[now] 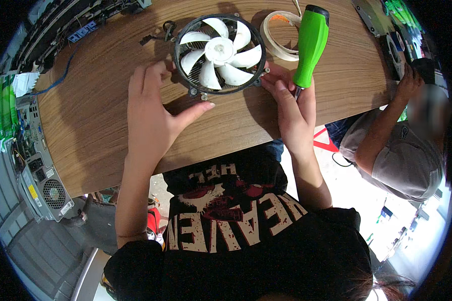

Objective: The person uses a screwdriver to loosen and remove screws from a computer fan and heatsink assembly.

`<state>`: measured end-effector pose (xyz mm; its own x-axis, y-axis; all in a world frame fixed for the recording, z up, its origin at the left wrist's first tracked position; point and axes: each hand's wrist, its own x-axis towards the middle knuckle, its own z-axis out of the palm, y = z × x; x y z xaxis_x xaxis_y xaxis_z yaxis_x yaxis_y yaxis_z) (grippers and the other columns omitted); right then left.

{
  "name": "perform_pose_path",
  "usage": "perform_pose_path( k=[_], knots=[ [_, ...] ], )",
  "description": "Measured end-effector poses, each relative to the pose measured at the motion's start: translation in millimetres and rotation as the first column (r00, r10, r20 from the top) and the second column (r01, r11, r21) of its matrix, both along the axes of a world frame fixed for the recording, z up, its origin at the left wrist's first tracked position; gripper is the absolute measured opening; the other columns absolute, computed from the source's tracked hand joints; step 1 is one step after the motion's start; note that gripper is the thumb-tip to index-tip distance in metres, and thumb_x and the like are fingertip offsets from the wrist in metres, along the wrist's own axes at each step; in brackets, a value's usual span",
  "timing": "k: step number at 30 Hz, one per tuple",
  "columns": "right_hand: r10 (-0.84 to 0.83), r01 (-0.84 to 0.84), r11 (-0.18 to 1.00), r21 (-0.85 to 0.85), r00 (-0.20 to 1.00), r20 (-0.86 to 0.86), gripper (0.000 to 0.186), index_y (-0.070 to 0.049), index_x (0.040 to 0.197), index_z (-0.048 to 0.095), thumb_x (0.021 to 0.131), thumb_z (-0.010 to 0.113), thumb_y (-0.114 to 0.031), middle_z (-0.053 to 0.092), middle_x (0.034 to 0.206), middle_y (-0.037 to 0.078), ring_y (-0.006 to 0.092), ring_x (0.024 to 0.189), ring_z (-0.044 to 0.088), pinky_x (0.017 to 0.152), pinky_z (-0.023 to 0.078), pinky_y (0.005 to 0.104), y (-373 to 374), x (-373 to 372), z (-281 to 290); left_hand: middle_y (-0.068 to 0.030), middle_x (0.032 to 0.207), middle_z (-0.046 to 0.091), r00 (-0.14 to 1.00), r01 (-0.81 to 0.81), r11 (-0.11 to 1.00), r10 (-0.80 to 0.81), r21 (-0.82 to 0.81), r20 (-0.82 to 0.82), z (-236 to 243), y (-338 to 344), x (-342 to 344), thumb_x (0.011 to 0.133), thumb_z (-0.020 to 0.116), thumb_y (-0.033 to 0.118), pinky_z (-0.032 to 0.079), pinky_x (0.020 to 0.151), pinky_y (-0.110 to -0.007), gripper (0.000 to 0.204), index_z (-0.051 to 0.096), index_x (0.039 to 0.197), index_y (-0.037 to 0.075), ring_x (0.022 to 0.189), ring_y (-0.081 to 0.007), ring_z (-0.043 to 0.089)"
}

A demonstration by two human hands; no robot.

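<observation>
A round cooler fan (219, 49) with white blades, a dark frame and finned metal beneath sits between my hands, with screw posts at its lower edge. My left hand (153, 113) is open at its left: the fingertips reach the rim and are partly hidden, and the thumb lies stretched out just below the fan. My right hand (294, 113) is closed on a green screwdriver (310, 47), held handle-up with its tip hidden by the hand. Some right fingertips reach the fan's right side.
Behind lie a tape roll (281, 52) and a black cable (168, 30). Computer hardware (50, 198) and green circuit boards (2, 115) line the left side, more parts (391, 47) the back right. A co-worker in grey (397, 160) works at the right edge.
</observation>
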<state>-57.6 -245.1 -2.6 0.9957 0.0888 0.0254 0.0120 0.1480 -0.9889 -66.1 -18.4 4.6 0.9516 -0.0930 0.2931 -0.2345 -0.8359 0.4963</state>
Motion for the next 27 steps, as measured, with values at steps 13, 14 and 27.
perform_pose_path(
  k=[13, 14, 27],
  knots=[
    [0.028, -0.032, 0.998, 0.058, 0.997, 0.065, 0.030, 0.005, 0.130, 0.037, 0.100, 0.039, 0.002, 0.059, 0.126, 0.019, 0.0229, 0.116, 0.057, 0.103, 0.044, 0.0370, -3.8, -6.6, -7.4, -0.0206, 0.125, 0.048, 0.986, 0.013, 0.984, -0.042, -0.177, -0.158, 2.5, 2.1, 17.3, 0.056, 0.092, 0.033, 0.042, 0.099, -0.045, 0.092, 0.048, 0.128, -0.005, 0.118, -0.0392, 0.048],
    [0.020, -0.023, 0.998, 0.050, 0.998, 0.057, 0.031, 0.005, 0.130, 0.037, 0.100, 0.042, -0.003, 0.059, 0.125, 0.019, 0.0242, 0.116, 0.057, 0.103, 0.044, 0.0380, -4.0, -6.2, -7.5, -0.0205, 0.125, 0.048, 0.987, 0.007, 0.987, -0.033, -0.161, -0.158, 2.1, 2.1, 18.8, 0.055, 0.092, 0.032, 0.042, 0.099, -0.045, 0.092, 0.048, 0.127, -0.004, 0.118, -0.0391, 0.049],
    [-0.189, 0.173, 0.897, 0.406, 0.982, 0.000, 0.065, -0.010, 0.141, 0.031, 0.099, 0.037, -0.059, 0.034, 0.055, -0.004, 0.0069, 0.038, 0.021, 0.037, 0.019, 0.0229, -44.7, 0.4, 7.0, -0.0200, 0.121, 0.048, 0.995, 0.022, 0.993, -0.033, -0.112, -0.098, -11.7, 6.3, 16.0, 0.049, 0.092, 0.027, 0.043, 0.092, -0.048, 0.096, 0.045, 0.128, 0.000, 0.113, -0.0392, 0.049]
  ],
)
